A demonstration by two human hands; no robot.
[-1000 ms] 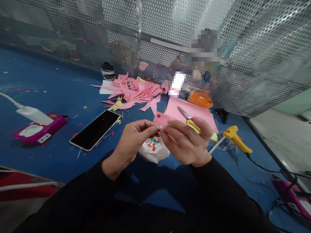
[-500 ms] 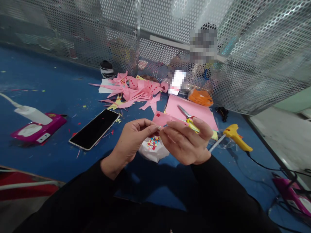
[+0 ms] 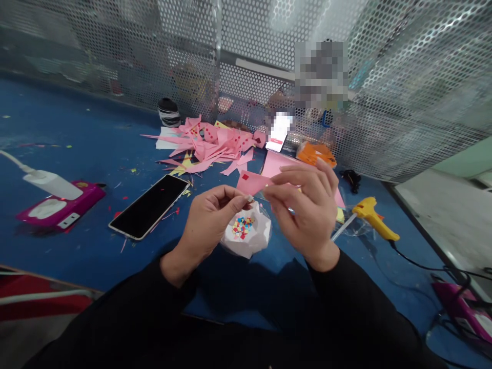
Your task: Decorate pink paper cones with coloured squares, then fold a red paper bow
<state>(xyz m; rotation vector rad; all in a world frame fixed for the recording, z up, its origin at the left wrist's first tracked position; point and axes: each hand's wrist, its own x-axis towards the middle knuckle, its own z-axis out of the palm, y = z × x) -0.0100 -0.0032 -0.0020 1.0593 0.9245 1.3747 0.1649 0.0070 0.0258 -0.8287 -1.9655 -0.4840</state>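
Note:
My left hand (image 3: 207, 228) is closed in a pinch, with a tiny whitish piece (image 3: 249, 198) at its thumb and fingertip. What that piece is does not show clearly. My right hand (image 3: 307, 212) holds a pink paper strip (image 3: 253, 183) between thumb and fingers; a red square marks the strip's left end. Below the hands sits a white paper-lined dish (image 3: 261, 238) with small coloured paper bits (image 3: 243, 228) in it. Behind my right hand lies a pink paper sheet (image 3: 272, 163), and the hand mostly covers the scissors there.
Pink paper scraps (image 3: 219, 143) are heaped at the back. A dark phone (image 3: 149, 206) and a purple power strip (image 3: 82, 202) lie left. Rightward is a yellow glue gun (image 3: 371, 215) with its cord. An orange packet (image 3: 317, 154) and lit phone (image 3: 279, 132) stand near the perforated metal screen (image 3: 253, 41).
My hands have drawn apart; the right has lifted and turned, its fingers more upright. The pink strip has shifted slightly left, and more of the dish now shows.

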